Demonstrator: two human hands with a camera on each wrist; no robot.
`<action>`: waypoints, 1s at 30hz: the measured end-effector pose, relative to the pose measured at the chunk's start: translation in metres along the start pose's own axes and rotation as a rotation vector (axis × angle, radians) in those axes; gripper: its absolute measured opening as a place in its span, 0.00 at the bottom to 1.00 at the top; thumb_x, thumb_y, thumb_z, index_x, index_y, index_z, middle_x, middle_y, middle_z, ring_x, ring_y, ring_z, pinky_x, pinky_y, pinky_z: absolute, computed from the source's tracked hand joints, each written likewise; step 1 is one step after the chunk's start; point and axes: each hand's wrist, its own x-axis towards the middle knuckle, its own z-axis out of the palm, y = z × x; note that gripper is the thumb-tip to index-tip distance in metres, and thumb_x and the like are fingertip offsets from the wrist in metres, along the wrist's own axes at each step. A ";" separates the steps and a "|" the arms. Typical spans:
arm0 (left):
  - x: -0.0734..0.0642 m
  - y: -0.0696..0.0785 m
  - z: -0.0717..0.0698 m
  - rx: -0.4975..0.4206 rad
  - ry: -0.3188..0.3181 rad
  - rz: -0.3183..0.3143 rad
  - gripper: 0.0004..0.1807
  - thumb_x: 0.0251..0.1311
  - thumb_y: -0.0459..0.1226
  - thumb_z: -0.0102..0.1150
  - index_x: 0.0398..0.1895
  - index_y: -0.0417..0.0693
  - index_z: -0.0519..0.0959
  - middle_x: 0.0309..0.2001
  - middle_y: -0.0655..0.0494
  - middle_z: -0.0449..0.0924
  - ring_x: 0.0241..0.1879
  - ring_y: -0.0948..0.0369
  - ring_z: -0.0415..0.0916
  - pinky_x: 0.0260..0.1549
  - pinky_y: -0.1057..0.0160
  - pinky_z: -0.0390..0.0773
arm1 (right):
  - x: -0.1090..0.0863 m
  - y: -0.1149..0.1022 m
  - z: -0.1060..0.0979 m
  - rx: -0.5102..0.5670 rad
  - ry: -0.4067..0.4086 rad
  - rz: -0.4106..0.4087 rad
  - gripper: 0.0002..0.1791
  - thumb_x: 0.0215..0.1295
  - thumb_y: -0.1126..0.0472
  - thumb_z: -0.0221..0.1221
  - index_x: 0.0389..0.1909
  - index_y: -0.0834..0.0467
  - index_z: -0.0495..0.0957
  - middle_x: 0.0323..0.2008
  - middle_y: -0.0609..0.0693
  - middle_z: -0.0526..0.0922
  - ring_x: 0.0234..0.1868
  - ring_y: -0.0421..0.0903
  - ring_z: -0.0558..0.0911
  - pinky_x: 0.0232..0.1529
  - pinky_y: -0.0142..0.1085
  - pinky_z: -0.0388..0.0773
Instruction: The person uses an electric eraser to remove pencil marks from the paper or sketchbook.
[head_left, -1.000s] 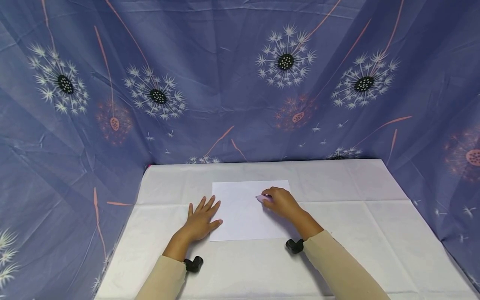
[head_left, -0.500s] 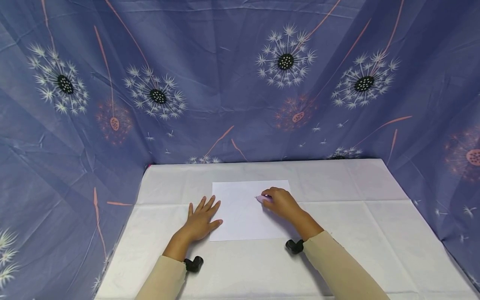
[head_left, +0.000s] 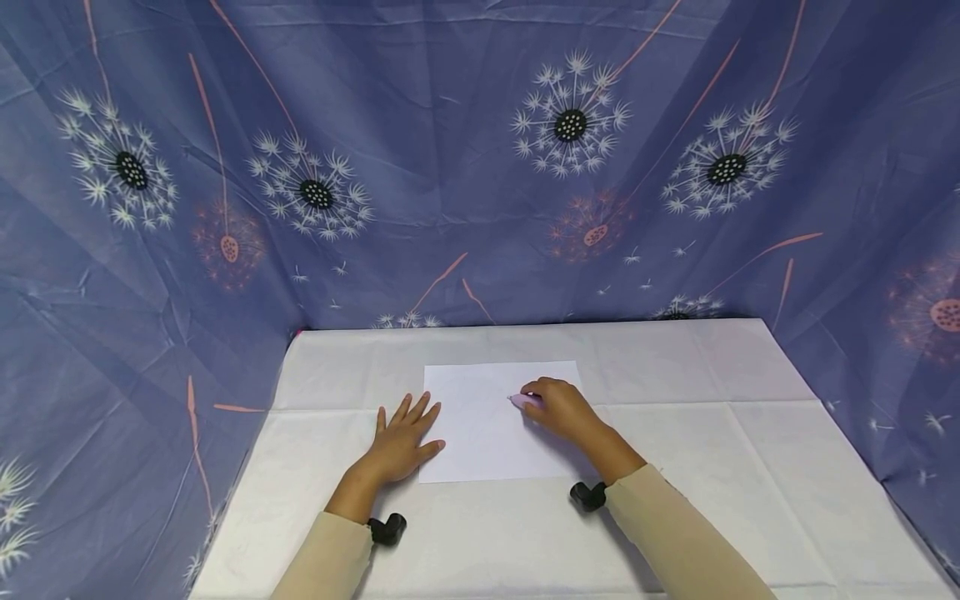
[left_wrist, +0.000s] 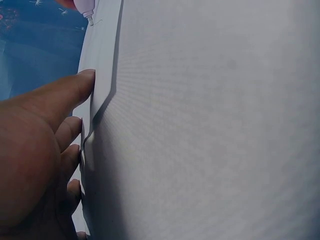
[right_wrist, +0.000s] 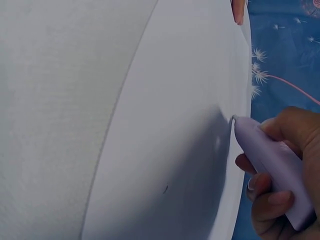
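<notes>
A white sheet of paper (head_left: 480,433) lies on the cloth-covered table. My left hand (head_left: 401,443) rests with spread fingers on its left edge. In my right hand (head_left: 562,408) I grip a thick lilac pen (head_left: 527,401) with a narrow tip, pointing left over the upper right part of the sheet. The right wrist view shows the lilac pen (right_wrist: 272,162) held between thumb and fingers, its tip at the paper. A thin curved line (left_wrist: 98,21) shows beside the tip in the left wrist view. Whether the tip touches the paper I cannot tell.
The table (head_left: 712,450) is covered by a creased white cloth. A blue curtain (head_left: 450,167) with dandelion prints hangs behind and along both sides. A small dark mark (right_wrist: 165,189) is on the paper in the right wrist view. Both wrists carry black cameras (head_left: 387,529).
My right hand, with the pen, has shifted very slightly left and toward me. The left hand and the paper stay in place.
</notes>
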 end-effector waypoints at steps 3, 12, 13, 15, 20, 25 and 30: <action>0.000 0.000 0.000 -0.004 -0.003 0.000 0.37 0.71 0.53 0.55 0.79 0.53 0.59 0.83 0.50 0.46 0.82 0.42 0.37 0.72 0.26 0.32 | 0.000 0.000 0.000 0.004 0.007 -0.004 0.13 0.64 0.60 0.66 0.48 0.57 0.86 0.41 0.51 0.88 0.38 0.45 0.83 0.46 0.42 0.81; 0.000 0.001 -0.001 -0.002 -0.002 0.001 0.38 0.72 0.53 0.54 0.80 0.53 0.58 0.83 0.50 0.46 0.82 0.42 0.37 0.72 0.26 0.32 | 0.000 -0.002 0.001 0.011 0.002 -0.014 0.12 0.64 0.59 0.67 0.47 0.57 0.86 0.40 0.50 0.88 0.37 0.44 0.82 0.45 0.41 0.81; 0.000 0.000 -0.001 -0.001 -0.001 0.002 0.38 0.72 0.53 0.54 0.80 0.53 0.59 0.83 0.50 0.46 0.82 0.42 0.37 0.72 0.25 0.32 | 0.000 -0.002 0.001 0.012 0.002 -0.013 0.12 0.64 0.59 0.66 0.47 0.57 0.86 0.40 0.50 0.88 0.37 0.43 0.82 0.45 0.41 0.81; 0.000 0.000 -0.001 -0.001 -0.002 0.001 0.38 0.72 0.54 0.54 0.80 0.53 0.59 0.83 0.50 0.46 0.82 0.42 0.37 0.72 0.25 0.32 | 0.000 -0.002 0.002 0.011 0.004 -0.019 0.12 0.64 0.59 0.67 0.47 0.57 0.86 0.39 0.50 0.88 0.36 0.43 0.81 0.44 0.41 0.81; 0.000 0.001 -0.001 -0.004 -0.001 0.006 0.38 0.72 0.54 0.54 0.80 0.53 0.59 0.83 0.50 0.46 0.82 0.42 0.37 0.72 0.25 0.32 | -0.001 -0.001 0.004 0.004 0.013 -0.019 0.12 0.63 0.60 0.66 0.47 0.57 0.86 0.39 0.50 0.88 0.36 0.43 0.81 0.43 0.41 0.81; 0.000 0.001 -0.001 -0.001 -0.001 0.005 0.38 0.72 0.54 0.54 0.80 0.53 0.58 0.83 0.50 0.46 0.82 0.42 0.37 0.72 0.25 0.32 | -0.002 -0.002 0.003 0.006 0.007 -0.015 0.12 0.63 0.60 0.67 0.47 0.57 0.86 0.39 0.50 0.88 0.36 0.44 0.82 0.44 0.41 0.81; -0.001 0.002 -0.001 -0.004 0.000 0.005 0.37 0.72 0.53 0.55 0.79 0.53 0.59 0.82 0.50 0.47 0.82 0.42 0.37 0.72 0.25 0.32 | -0.002 -0.005 0.003 0.018 -0.011 -0.007 0.12 0.63 0.60 0.67 0.47 0.57 0.86 0.38 0.49 0.87 0.35 0.43 0.80 0.43 0.40 0.80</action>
